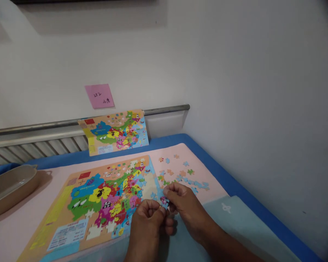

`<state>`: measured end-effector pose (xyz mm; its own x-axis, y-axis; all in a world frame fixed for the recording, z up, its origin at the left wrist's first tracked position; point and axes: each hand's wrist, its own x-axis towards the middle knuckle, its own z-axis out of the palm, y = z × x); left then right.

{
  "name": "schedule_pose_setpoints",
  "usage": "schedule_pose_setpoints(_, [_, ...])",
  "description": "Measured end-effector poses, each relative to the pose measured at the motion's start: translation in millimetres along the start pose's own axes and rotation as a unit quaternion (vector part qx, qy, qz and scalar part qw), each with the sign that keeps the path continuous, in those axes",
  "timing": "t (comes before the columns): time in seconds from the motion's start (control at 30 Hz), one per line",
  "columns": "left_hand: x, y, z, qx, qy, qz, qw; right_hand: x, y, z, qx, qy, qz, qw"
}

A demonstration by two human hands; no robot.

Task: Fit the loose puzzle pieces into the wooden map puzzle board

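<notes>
Between my two hands is a small light-blue jigsaw piece (165, 202) with a dark and pink figure on it. My right hand (184, 203) pinches it from the upper right, thumb and forefinger closed. The fingers of my left hand (148, 222) are curled closed at its lower left edge. Both hands are over the lower right edge of a colourful map jigsaw (106, 193), largely filled. Bare cream gaps show along its right side, bottom and top right. Part of its lower right corner is hidden behind my left hand.
Loose jigsaw pieces (192, 182) lie scattered right of the board on a pink mat (210, 171). A printed map sheet (116, 133) leans against a metal rail (166, 110) by the wall. A beige dish (13, 189) stands at left. A pink note (100, 96) is on the wall.
</notes>
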<state>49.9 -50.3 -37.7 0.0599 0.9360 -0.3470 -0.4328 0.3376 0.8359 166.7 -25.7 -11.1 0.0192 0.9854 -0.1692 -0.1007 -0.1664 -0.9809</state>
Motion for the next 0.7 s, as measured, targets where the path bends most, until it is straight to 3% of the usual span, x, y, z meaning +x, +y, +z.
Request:
schedule_pose_setpoints(0.33, [-5,10,3.5,0.034,0.031,-0.014,0.999,3,0,-2,0.023,-0.004,0.018,1.000])
schedule_pose_setpoints(0.7, [-4,17,-2.7,0.157,0.065,0.064,0.983,6,4,-2,0.026,-0.017,0.030,0.999])
